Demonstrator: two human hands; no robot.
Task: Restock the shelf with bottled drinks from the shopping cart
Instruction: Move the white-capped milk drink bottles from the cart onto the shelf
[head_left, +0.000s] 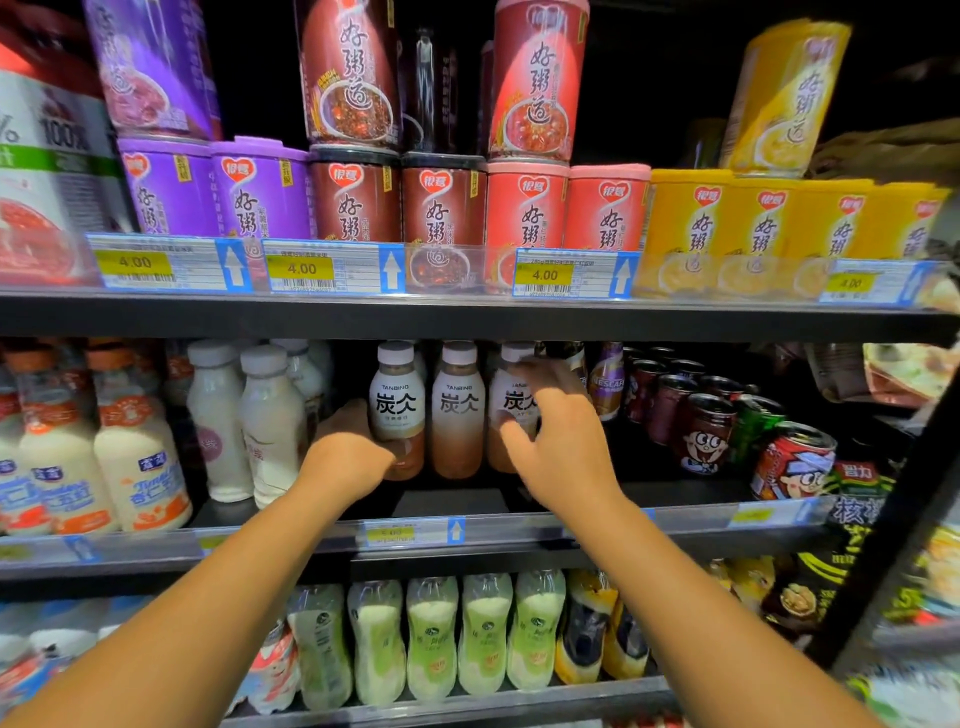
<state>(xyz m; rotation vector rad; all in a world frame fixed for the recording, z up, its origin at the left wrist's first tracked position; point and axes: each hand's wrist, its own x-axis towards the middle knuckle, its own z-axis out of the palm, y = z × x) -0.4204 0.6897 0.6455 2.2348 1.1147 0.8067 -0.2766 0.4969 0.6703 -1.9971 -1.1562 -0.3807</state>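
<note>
Three brown Tanbing coffee bottles with white caps stand side by side on the middle shelf (467, 501). My left hand (345, 457) grips the lower part of the left bottle (397, 402), fingers wrapped behind it. The middle bottle (458, 410) stands untouched between my hands. My right hand (553, 436) curls round the right bottle (511, 395), thumb on its front label and fingers over its right side. The shopping cart is out of view.
White milk bottles (265, 426) and almond drinks (135, 452) stand to the left, Nescafe bottles (608, 379) and red cans (706, 431) to the right. Porridge cans (441, 208) fill the shelf above. Green-white bottles (431, 639) line the shelf below.
</note>
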